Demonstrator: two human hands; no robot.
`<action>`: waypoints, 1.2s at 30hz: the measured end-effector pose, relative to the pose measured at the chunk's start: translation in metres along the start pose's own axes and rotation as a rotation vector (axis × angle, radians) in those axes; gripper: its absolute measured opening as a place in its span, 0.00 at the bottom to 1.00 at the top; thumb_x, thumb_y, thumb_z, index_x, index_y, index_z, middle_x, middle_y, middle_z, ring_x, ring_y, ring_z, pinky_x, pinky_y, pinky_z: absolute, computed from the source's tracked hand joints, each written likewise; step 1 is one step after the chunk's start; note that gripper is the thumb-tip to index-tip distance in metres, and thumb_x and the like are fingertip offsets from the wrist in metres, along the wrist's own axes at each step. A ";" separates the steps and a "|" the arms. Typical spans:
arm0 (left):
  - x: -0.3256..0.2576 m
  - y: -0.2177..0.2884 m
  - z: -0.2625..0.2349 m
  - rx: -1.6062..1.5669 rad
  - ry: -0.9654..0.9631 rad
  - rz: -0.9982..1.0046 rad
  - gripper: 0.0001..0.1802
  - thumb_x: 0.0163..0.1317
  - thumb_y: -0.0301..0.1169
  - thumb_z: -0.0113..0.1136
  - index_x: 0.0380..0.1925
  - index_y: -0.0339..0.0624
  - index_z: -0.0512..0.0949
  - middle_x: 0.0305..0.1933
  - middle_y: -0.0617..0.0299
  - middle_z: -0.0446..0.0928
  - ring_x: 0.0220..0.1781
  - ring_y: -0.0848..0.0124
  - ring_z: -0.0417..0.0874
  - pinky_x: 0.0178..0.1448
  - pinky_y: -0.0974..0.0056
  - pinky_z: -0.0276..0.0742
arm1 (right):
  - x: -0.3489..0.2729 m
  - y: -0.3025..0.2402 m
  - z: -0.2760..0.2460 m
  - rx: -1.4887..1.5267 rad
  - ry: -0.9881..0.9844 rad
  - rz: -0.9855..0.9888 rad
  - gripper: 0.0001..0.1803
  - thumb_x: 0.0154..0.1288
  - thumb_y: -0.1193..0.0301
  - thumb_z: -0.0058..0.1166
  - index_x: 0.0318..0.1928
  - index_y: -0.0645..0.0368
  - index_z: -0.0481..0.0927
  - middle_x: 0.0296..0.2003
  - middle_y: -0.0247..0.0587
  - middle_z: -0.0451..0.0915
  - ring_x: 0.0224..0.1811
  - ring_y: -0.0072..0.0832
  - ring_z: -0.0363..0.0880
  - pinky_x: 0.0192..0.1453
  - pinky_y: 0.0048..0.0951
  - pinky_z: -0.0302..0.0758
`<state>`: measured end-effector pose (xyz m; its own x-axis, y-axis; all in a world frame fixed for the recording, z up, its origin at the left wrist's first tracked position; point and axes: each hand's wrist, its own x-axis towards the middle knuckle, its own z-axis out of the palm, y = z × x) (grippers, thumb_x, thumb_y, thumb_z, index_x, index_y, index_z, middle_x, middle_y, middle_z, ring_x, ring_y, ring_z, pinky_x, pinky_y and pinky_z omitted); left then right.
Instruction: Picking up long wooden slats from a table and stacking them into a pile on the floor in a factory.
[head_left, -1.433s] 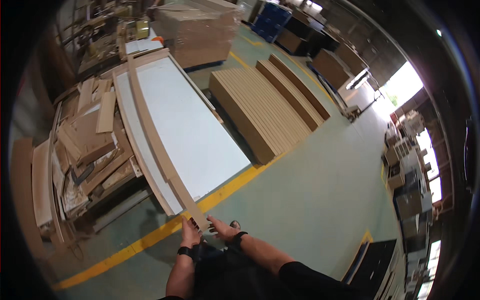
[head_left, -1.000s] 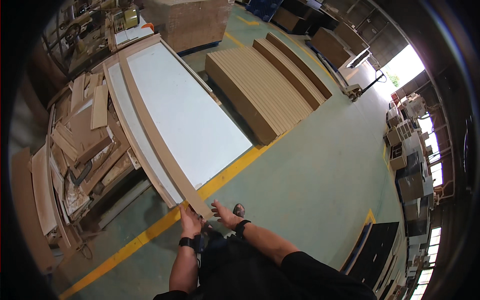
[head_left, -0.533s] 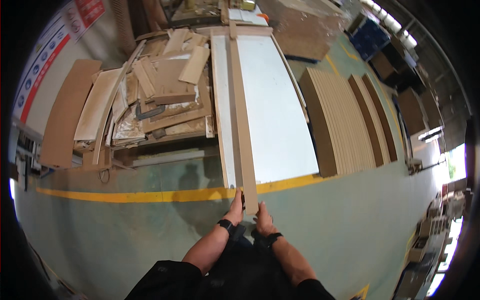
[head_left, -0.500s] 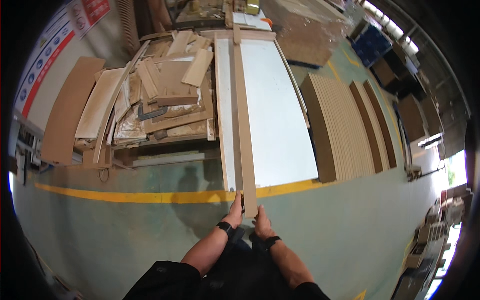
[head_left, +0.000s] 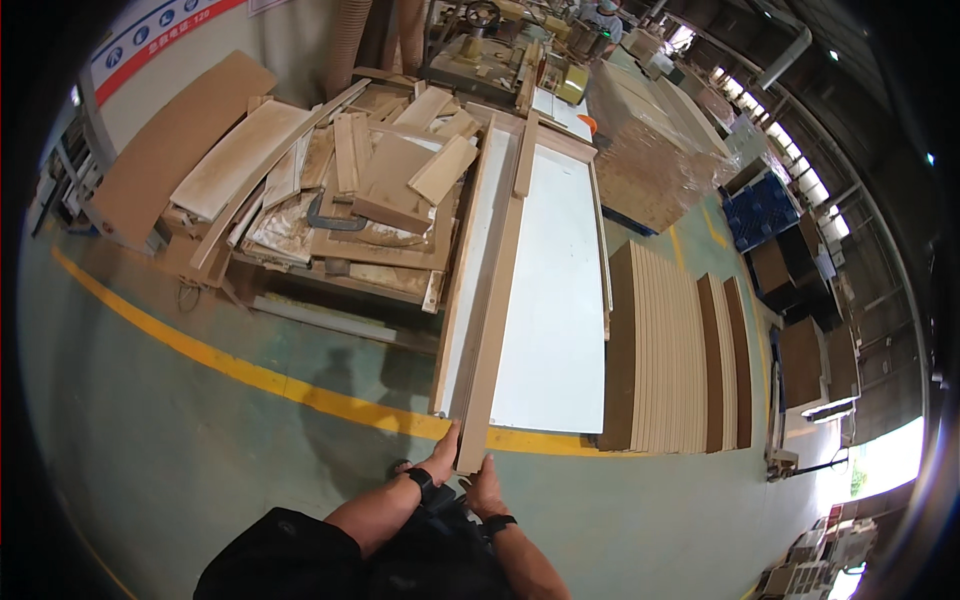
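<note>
My left hand (head_left: 440,462) and my right hand (head_left: 485,490) hold the near end of a long, narrow brown board (head_left: 492,325) from either side. My left thumb lies along its left edge, while the left fingers are partly hidden. My right hand grips near the end corner. The board runs away from me along a white panel (head_left: 552,300) with wooden edging, and its near end juts past the panel. At the far end, a shorter light-brown strip (head_left: 525,155) lies in line with the board, overlapping it.
Left of the panel, wood offcuts (head_left: 390,165) are heaped with a dark C-clamp (head_left: 335,218) among them. A stack of brown boards (head_left: 660,350) stands on the right. Behind it are a wrapped pallet load (head_left: 650,150) and blue pallets (head_left: 765,205). Yellow floor line (head_left: 250,372) passes ahead.
The view has turned, so the panel and piles sit lower and slant differently. Both hands remain at the board's near end. The short far strip now reaches further over the white panel.
</note>
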<state>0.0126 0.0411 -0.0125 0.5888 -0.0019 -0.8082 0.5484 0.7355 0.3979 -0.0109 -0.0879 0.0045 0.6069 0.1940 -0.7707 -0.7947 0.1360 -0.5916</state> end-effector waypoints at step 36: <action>0.002 -0.020 -0.006 -0.063 -0.079 0.110 0.34 0.72 0.62 0.40 0.49 0.43 0.79 0.42 0.64 0.80 0.46 0.72 0.77 0.55 0.65 0.69 | -0.008 -0.011 -0.001 -0.190 -0.056 -0.019 0.47 0.72 0.34 0.21 0.75 0.58 0.54 0.75 0.45 0.55 0.78 0.43 0.49 0.78 0.49 0.47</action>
<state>-0.0004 0.0308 -0.0246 0.6896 0.0293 -0.7236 0.4414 0.7752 0.4520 -0.0072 -0.0915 0.0167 0.6159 0.2481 -0.7477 -0.7638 -0.0446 -0.6439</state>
